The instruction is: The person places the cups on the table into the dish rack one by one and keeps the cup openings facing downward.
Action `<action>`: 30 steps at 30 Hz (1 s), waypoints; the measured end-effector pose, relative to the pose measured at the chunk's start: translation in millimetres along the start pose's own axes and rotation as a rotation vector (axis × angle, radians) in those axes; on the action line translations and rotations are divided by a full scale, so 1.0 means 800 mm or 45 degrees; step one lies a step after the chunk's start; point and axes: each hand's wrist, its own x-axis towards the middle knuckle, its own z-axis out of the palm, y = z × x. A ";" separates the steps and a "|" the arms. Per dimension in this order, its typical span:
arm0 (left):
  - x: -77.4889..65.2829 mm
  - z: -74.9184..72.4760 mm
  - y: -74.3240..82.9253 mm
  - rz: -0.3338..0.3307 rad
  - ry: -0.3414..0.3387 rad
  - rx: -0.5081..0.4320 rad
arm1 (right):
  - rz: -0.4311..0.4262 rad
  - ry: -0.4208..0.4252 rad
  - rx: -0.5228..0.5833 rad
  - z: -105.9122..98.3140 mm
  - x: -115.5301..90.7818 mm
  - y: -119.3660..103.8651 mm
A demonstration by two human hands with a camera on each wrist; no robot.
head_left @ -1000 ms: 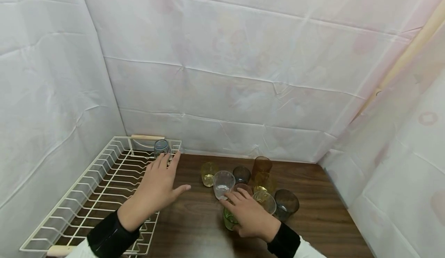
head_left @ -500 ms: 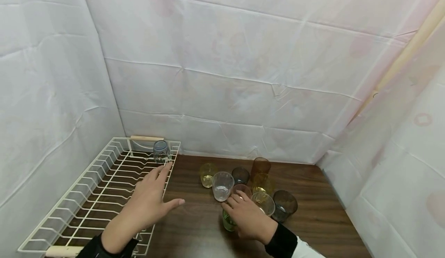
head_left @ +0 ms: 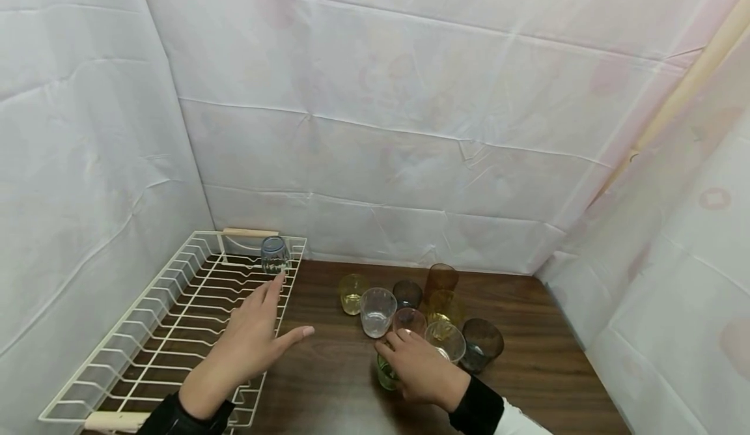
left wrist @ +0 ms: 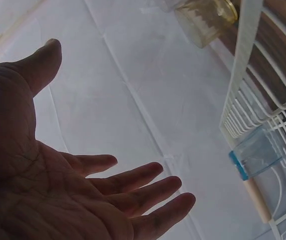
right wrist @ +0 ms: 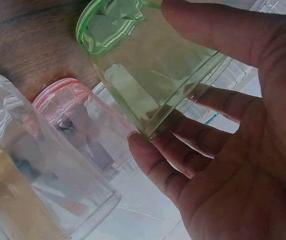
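Observation:
Near the front of the group of glasses, my right hand (head_left: 423, 371) grips a green glass (head_left: 387, 375). In the right wrist view the thumb lies on one side of this glass (right wrist: 158, 60) and the fingers curl round the other, near its rim. A pink glass (right wrist: 77, 110) and a clear glass (right wrist: 47, 160) stand close beside it. My left hand (head_left: 243, 334) hovers by the drying rack's right edge, holding nothing, with fingers stretched out and thumb apart. Ahead of its fingertips, a blue glass (head_left: 274, 254) sits upside down at the rack's far end.
The white wire drying rack (head_left: 153, 350) stands on the left. Several more glasses crowd behind and right of the green one: a yellow glass (head_left: 352, 294), a tall brown glass (head_left: 441, 280), a dark grey glass (head_left: 482, 344). White sheeting (head_left: 375, 129) encloses the wooden table (head_left: 328, 383).
My left hand has drawn back a little toward me, away from the blue glass. The right hand's fingers have curled in round the green glass.

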 end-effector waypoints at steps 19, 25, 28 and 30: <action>-0.001 0.013 -0.010 -0.054 0.003 0.011 | 0.019 0.064 0.359 -0.006 -0.003 0.002; -0.001 0.015 -0.010 -0.054 -0.011 -0.005 | 0.059 0.062 0.594 -0.010 -0.008 0.011; -0.002 0.018 -0.010 -0.055 -0.021 -0.015 | 0.084 0.059 0.739 -0.007 -0.009 0.016; -0.002 0.020 -0.009 -0.051 -0.015 -0.017 | 0.097 0.070 0.860 -0.004 -0.008 0.020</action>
